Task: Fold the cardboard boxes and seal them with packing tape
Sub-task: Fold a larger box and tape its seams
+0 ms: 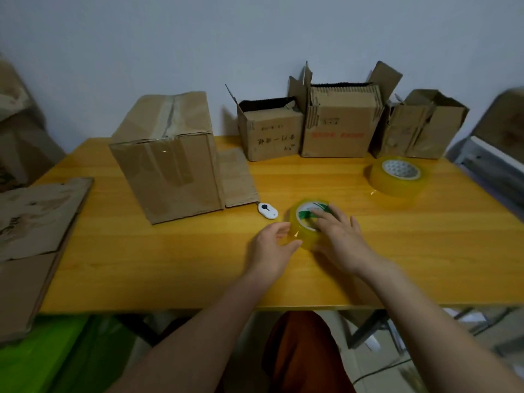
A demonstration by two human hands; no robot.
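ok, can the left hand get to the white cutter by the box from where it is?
Probably yes: the left hand is near the white cutter, with only bare table between them.

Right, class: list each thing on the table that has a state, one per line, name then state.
Large box: upright, taped shut.
Three back boxes: flaps open.
Near tape roll: flat, both hands on it.
Far tape roll: flat, untouched.
Left hand: touching roll's side.
Right hand: resting on top.

Both hands [306, 245] on tape roll [304, 222], table [170, 268].
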